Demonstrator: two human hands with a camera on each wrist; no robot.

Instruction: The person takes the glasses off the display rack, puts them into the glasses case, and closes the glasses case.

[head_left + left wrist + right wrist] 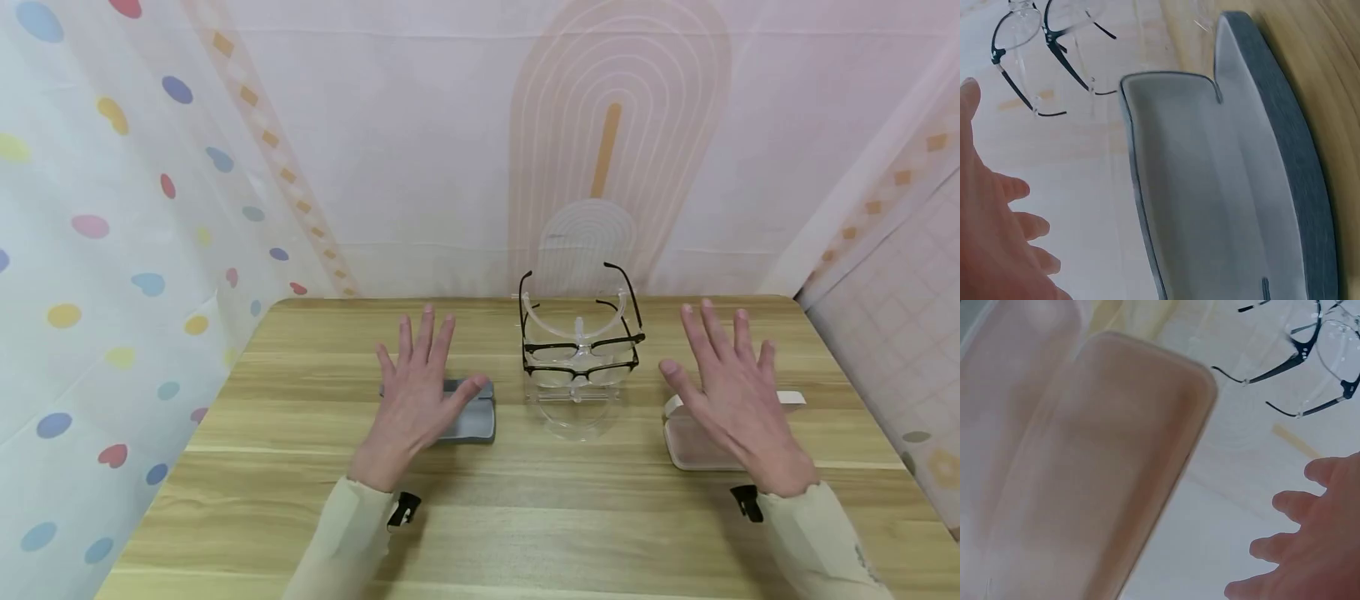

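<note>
Two pairs of black-rimmed eyeglasses sit one above the other on a clear display stand (576, 398): the upper eyeglasses (639, 338) and the lower eyeglasses (581, 375). Left of the stand, my left hand (416, 400) is spread with straight fingers over a grey glasses case (480, 423), covering part of it. That case (1179, 169) lies open with its pale lining showing in the left wrist view. On the other side, my right hand (738, 396) is likewise spread over an open white glasses case (693, 446), whose lining (1110, 444) looks pinkish. Neither hand holds anything.
The wooden table (562, 525) ends at a patterned curtain (420, 150) behind the stand. Similar cloth (97, 292) hangs on the left, and a pale tiled-pattern cloth (900, 350) on the right. A black strap piece (405, 508) shows at the left cuff, another (747, 503) at the right.
</note>
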